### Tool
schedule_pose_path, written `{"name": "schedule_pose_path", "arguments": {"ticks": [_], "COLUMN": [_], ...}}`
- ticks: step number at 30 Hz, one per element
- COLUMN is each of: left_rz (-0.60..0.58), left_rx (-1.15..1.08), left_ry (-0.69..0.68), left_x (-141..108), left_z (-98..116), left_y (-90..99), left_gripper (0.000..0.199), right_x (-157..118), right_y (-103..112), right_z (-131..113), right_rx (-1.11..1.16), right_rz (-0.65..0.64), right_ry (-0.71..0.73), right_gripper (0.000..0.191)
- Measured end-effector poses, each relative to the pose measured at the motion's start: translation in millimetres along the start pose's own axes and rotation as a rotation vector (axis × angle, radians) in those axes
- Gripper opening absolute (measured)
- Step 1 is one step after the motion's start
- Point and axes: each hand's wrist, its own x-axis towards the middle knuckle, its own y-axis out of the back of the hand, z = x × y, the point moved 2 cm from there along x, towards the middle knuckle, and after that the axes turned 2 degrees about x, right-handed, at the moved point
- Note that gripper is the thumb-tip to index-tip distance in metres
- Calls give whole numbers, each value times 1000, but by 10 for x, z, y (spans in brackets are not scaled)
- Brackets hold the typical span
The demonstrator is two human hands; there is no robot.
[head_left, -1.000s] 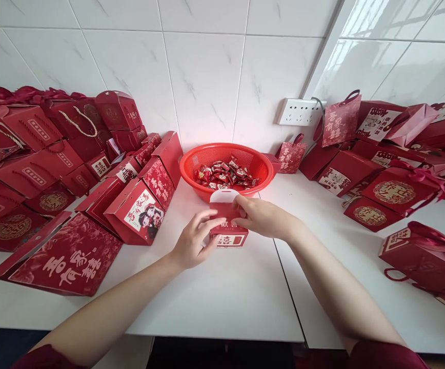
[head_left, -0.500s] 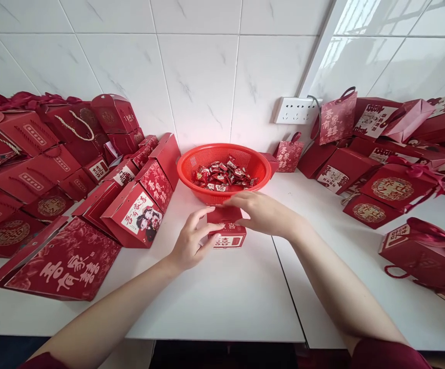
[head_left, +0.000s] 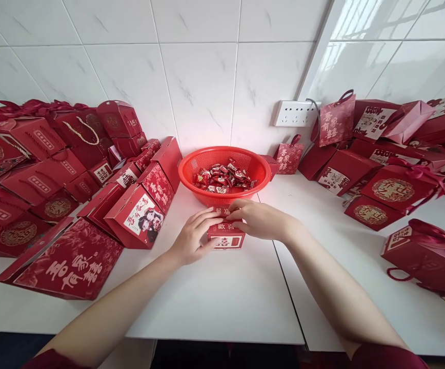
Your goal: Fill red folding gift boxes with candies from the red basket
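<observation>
A small red candy box [head_left: 227,242] with white lettering stands on the white table in front of me. My left hand [head_left: 194,237] is closed around its left side, thumb near the front face and fingers over the top edge. From the right, my right hand [head_left: 259,219] pinches the top flaps, with the fingertips pressed on them. Part of the top is hidden by my fingers. Just behind the box sits a red plastic basket [head_left: 191,190] holding many wrapped candies [head_left: 224,177].
To the left, red gift boxes [head_left: 64,261] are stacked several high, some with rope handles. More red boxes [head_left: 397,187] with ribbons are piled on the right. A white power strip [head_left: 296,114] is against the tiled wall. A seam crosses the white table [head_left: 215,302].
The raised flap of the box has come down, and lettering now shows on the top. My right hand has lowered slightly onto it, while my left fingers have closed in over the top edge.
</observation>
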Motion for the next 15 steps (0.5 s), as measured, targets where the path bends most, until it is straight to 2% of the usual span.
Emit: {"name": "schedule_pose_path", "arguments": {"ticks": [6, 9, 11, 13, 15], "left_rz": [-5, -16, -5, 3, -18], "left_rx": [-91, -113, -122, -121, -95], "left_ry": [50, 46, 37, 32, 36], "left_x": [-34, -45, -43, -36, -28], "left_z": [-61, -62, -53, -41, -31], "left_y": [15, 9, 10, 17, 24], "left_gripper": [55, 58, 62, 71, 75], "right_x": [-148, -233, -313, -463, -714], "right_y": [179, 344, 454, 519, 493], "right_z": [3, -47, -157, -344, -567], "right_rx": [57, -50, -165, -250, -274], "right_rz": [69, 211, 361, 508, 559], "right_ry": [78, 49, 47, 141, 329], "right_gripper": [29, 25, 22, 21, 22]}}
